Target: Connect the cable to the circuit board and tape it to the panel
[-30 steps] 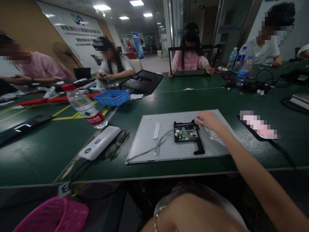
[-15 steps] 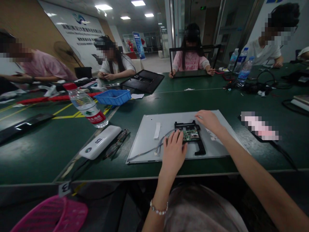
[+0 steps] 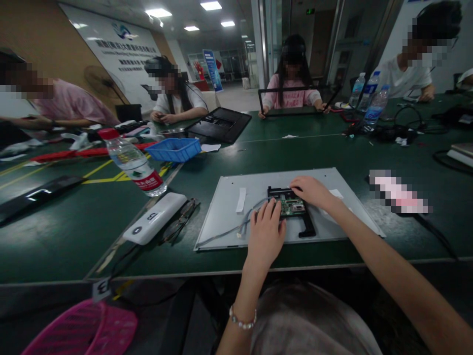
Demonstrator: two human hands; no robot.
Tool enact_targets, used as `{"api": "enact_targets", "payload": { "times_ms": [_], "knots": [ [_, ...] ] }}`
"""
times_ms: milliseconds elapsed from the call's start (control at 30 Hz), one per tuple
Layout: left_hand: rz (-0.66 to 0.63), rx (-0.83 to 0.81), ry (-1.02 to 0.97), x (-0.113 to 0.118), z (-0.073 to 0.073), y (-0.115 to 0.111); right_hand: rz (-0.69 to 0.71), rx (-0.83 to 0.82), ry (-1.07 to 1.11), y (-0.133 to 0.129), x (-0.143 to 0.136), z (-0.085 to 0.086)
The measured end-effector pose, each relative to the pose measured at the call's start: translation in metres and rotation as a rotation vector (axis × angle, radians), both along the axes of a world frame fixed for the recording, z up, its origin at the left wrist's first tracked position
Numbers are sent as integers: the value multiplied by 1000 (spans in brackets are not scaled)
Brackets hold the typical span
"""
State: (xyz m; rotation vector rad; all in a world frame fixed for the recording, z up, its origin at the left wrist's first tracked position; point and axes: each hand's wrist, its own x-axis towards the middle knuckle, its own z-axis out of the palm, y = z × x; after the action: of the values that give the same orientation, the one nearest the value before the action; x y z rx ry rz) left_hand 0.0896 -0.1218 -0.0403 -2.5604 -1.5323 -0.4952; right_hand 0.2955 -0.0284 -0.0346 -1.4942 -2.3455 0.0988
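A black plastic frame [image 3: 308,223] with a green circuit board [image 3: 293,207] in it lies on a flat, pale grey panel [image 3: 225,197] in front of me. My left hand [image 3: 266,229] is closed over the frame's left side, fingers bent across the edge, the thumb on the near side. At the far right corner, the bent fingers of my right hand [image 3: 308,190] grip the frame and partly cover it. Grey cables [image 3: 236,228] run from under my left hand across the panel. A white strip [image 3: 241,200] is stuck to the panel's left part.
To the left are a white power bank [image 3: 155,218], folded glasses [image 3: 180,222], a leaning water bottle [image 3: 135,165] and a blue tray [image 3: 174,150]. A phone [image 3: 401,192] with a cable is on the right. A pink basket [image 3: 118,325] sits below. Other people sit around the table.
My right hand has shifted left and slightly nearer, onto the frame's far right corner. My left hand and the frame stay put. Across the table, a person has lowered a black rectangular frame.
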Motion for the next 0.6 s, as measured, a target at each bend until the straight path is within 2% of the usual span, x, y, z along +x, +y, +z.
{"api": "enact_targets", "payload": {
  "times_ms": [200, 467, 600],
  "knots": [
    [-9, -5, -10, -1, 2, -1, 12, -15, 51, -3, 2, 3],
    [-25, -4, -36, -1, 2, 0, -110, 10, 85, -9, 23, 14],
    [-22, -9, -37, -1, 2, 0, -118, -31, 105, -11, 29, 18]
  ]
}}
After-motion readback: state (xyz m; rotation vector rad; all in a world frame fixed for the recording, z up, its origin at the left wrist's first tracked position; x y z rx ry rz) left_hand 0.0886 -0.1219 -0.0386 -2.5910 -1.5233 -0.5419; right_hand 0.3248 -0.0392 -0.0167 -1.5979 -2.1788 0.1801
